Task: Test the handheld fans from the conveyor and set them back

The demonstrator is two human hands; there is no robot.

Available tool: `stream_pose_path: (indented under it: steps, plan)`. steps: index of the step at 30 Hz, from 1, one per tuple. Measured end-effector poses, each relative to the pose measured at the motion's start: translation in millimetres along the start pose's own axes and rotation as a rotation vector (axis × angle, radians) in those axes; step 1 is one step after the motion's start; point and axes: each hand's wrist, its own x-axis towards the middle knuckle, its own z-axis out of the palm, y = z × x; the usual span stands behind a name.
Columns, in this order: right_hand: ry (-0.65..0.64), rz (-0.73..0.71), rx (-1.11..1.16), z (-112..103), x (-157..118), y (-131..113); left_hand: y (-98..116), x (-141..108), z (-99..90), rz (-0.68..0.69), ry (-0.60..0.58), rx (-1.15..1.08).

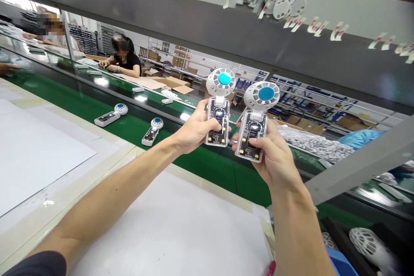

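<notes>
fans (220, 105) raised in outstretched hands (275, 152)

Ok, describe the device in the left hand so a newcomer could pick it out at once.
Start at the green conveyor belt and find the person's left hand and right hand seen against it. Each holds a white-headed, clear-cased device. The left hand's device sits higher in the picture, and its disc is a brighter cyan than that on the right hand's device.
</notes>
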Motion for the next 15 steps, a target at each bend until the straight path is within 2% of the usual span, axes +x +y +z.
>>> stream_pose_path:
  steps: [11,13,15]
  plan:
    - [0.011,-0.022,-0.007,5.1,-0.6,-0.5,-2.6,-0.5,1.0,0.001,-0.005,-0.036]
    - [0.062,-0.047,0.034,7.6,0.0,-2.6,-5.0,-0.6,0.5,0.049,0.003,0.025]
    - [0.08,-0.007,0.104,9.6,1.0,-6.1,-9.0,-0.5,-1.3,0.146,0.08,0.181]
